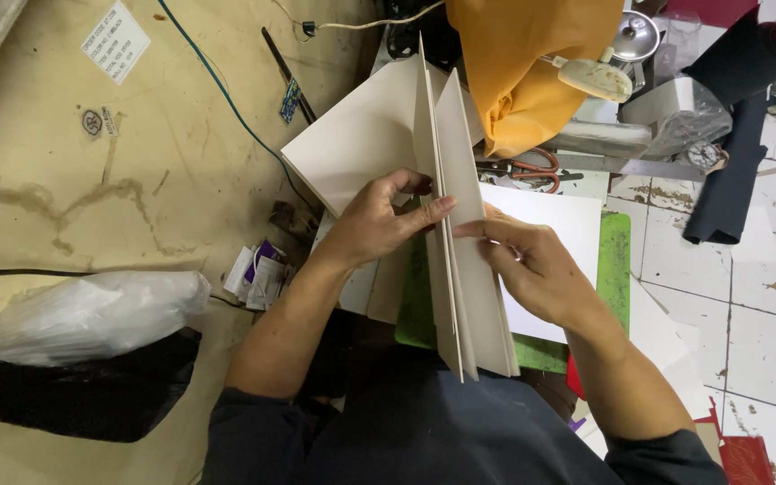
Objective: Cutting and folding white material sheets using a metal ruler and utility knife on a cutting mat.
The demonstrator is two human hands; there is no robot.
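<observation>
2 hands pinching upright grey boards, green mat, stained tile floor, orange cloth

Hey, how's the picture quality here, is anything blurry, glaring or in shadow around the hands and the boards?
Head view: even, soft light, no harsh glare; the left hand, right hand and upright grey boards are fairly sharp. Head view: shadow gathers under the boards over the green cutting mat. Head view: wide-angle lens bends the edges, and the white plastic bag looks slightly washed out.
</observation>
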